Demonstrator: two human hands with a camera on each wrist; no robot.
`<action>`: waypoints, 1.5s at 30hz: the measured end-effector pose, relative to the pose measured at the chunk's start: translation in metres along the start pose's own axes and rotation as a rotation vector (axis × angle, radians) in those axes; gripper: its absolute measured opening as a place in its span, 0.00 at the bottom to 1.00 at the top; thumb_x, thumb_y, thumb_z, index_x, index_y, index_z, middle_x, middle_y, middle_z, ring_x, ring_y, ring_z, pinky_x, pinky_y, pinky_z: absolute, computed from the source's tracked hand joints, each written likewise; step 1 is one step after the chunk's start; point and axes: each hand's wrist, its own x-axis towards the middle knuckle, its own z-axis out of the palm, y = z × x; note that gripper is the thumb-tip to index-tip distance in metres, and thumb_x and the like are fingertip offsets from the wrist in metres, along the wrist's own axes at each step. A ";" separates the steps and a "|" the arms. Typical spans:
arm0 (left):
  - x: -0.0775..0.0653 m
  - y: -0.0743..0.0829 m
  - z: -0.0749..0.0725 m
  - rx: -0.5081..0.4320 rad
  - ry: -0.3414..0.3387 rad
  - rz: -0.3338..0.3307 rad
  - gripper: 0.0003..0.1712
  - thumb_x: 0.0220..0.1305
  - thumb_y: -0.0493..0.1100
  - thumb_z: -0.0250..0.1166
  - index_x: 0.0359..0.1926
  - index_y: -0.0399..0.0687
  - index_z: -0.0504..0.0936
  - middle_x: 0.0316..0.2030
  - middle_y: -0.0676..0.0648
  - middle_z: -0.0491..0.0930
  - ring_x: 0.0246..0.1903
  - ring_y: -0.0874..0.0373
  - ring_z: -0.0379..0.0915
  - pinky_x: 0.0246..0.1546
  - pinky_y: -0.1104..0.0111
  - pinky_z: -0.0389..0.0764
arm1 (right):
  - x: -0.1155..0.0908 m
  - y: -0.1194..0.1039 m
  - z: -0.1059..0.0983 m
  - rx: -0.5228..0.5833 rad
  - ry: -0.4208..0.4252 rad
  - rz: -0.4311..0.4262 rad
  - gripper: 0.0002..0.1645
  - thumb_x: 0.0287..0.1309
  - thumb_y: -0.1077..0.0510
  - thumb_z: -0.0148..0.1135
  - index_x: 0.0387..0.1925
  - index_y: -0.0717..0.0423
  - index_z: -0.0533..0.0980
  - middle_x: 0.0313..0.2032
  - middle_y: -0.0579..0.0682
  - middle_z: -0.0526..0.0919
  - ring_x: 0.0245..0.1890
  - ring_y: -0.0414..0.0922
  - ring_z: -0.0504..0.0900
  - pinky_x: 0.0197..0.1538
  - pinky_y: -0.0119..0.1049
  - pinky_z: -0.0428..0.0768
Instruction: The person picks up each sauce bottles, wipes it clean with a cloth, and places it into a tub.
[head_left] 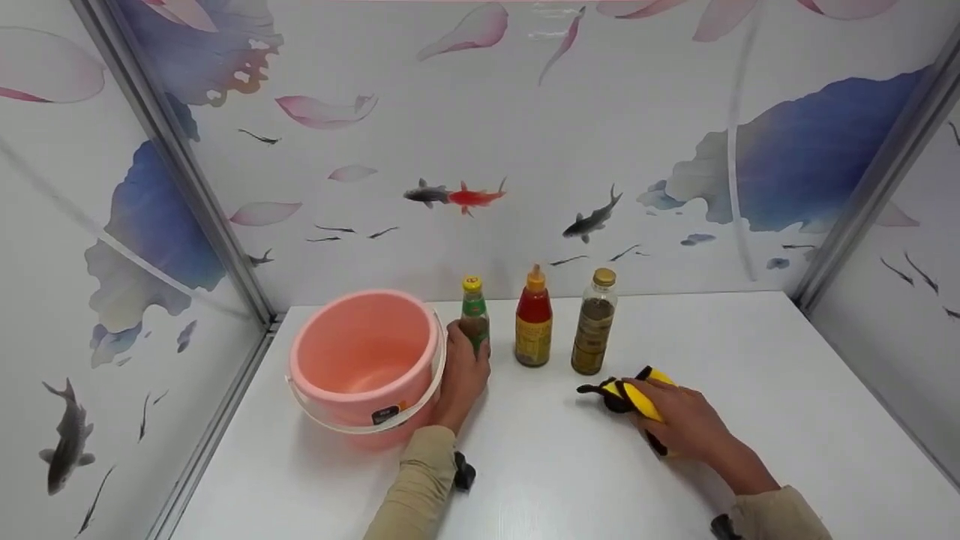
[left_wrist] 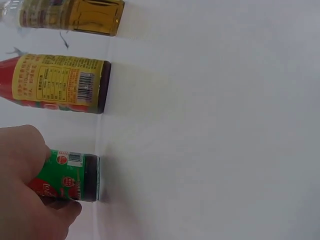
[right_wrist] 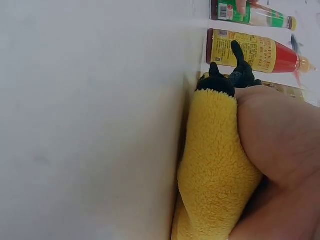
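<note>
My left hand grips a small glass bottle with a green label and yellow cap, which stands upright beside the pink bucket. In the left wrist view, fingers wrap the green label near the bottle's base. My right hand holds a fuzzy yellow-and-black plush toy at the table surface. Its yellow fleece body and dark thin ends show in the right wrist view; the palm covers part of it.
Right of the green-labelled bottle stand a red sauce bottle with an orange nozzle and a clear bottle of brownish liquid with a gold cap. The bucket's white handle hangs at its front. Printed panels enclose the white table.
</note>
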 end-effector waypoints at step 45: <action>-0.043 0.008 -0.034 -0.690 -0.259 0.186 0.35 0.79 0.52 0.66 0.78 0.55 0.61 0.71 0.52 0.73 0.73 0.56 0.70 0.75 0.50 0.76 | 0.092 -0.122 0.010 0.832 0.575 -0.195 0.34 0.73 0.60 0.70 0.75 0.37 0.74 0.68 0.42 0.83 0.60 0.42 0.84 0.67 0.26 0.78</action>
